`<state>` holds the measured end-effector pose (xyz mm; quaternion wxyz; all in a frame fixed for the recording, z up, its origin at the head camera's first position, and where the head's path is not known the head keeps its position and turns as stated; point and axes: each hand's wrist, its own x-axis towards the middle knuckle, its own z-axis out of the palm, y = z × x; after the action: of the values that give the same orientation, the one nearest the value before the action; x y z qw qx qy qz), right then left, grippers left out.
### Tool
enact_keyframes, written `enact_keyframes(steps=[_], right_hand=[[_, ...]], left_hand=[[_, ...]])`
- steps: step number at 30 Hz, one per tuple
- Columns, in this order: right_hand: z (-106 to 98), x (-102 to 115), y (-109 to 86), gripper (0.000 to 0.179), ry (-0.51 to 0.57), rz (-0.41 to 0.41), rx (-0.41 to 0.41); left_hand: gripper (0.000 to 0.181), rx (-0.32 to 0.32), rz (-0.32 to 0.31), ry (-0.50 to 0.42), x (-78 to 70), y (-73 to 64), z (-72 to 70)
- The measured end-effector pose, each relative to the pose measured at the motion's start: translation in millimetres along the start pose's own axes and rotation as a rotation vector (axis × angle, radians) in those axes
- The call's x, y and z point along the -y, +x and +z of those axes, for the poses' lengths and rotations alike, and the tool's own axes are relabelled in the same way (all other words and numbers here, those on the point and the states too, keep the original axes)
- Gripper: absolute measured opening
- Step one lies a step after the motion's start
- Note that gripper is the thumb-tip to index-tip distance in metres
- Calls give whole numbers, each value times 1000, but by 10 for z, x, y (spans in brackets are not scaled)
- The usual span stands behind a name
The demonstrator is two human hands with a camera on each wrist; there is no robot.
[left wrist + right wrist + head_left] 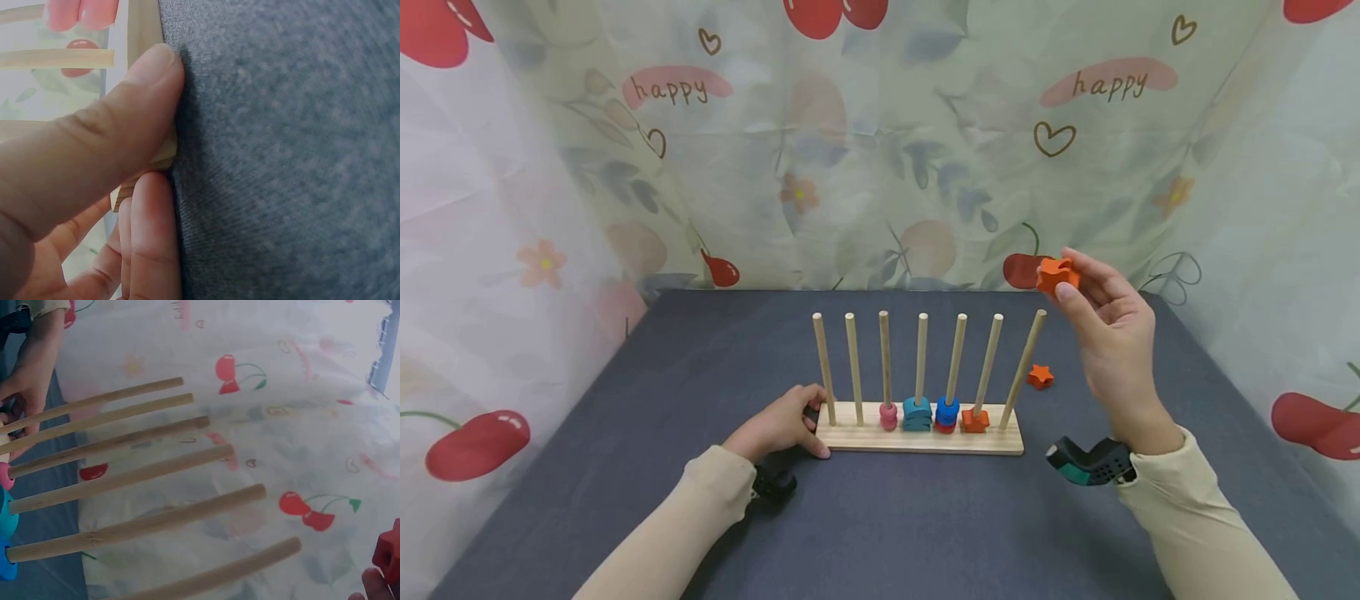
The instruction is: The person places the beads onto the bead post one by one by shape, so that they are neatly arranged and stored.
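A wooden peg board (917, 443) with a row of several upright pegs stands on the table. My left hand (786, 423) grips its left end, the thumb (153, 75) along the front edge and the fingers at the end face. Raised above and right of the rightmost peg, my right hand (1116, 350) pinches an orange star-shaped bead (1057, 277) between thumb and fingers. That bead (389, 550) shows only partly at the right wrist view's edge. On the middle pegs sit pink beads (888, 417), teal beads (917, 414), blue beads (947, 412) over red, and an orange star bead (975, 422).
Another orange star bead (1041, 377) lies on the dark tabletop (925, 525), just right of the rightmost peg (1024, 367), which leans outward in the head view. A printed cloth (865, 167) hangs behind the table and along both sides.
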<state>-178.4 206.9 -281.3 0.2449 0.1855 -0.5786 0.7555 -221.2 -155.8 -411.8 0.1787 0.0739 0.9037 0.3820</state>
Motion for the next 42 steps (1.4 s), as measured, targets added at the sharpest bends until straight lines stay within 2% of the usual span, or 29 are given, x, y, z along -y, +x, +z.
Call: enact_keyframes(steps=[4, 7, 14, 18, 21, 26, 33, 42], right_hand=[[41, -50, 10, 36, -148, 29, 53], [59, -92, 13, 35, -219, 41, 100], [62, -185, 7, 35, -308, 80, 222], [45, -221, -4, 36, -400, 77, 259], [35, -239, -3, 35, -429, 64, 268], [19, -259, 12, 34, -421, 59, 286], [-27, -317, 14, 36, -319, 121, 331], [-73, -411, -7, 34, -295, 185, 318]], left_hand=[[72, -1, -3, 1, 2, 1, 3], [72, -1, -6, 3, 5, 3, 5], [72, -3, -1, 0, 7, 4, 1], [72, 0, 3, -8, 11, 4, -1], [72, 2, 3, -11, 15, 4, -2], [72, -1, 1, -10, 19, 4, -1], [73, -7, -8, -3, 24, 10, 10], [71, -1, -1, -1, 14, 11, -1]])
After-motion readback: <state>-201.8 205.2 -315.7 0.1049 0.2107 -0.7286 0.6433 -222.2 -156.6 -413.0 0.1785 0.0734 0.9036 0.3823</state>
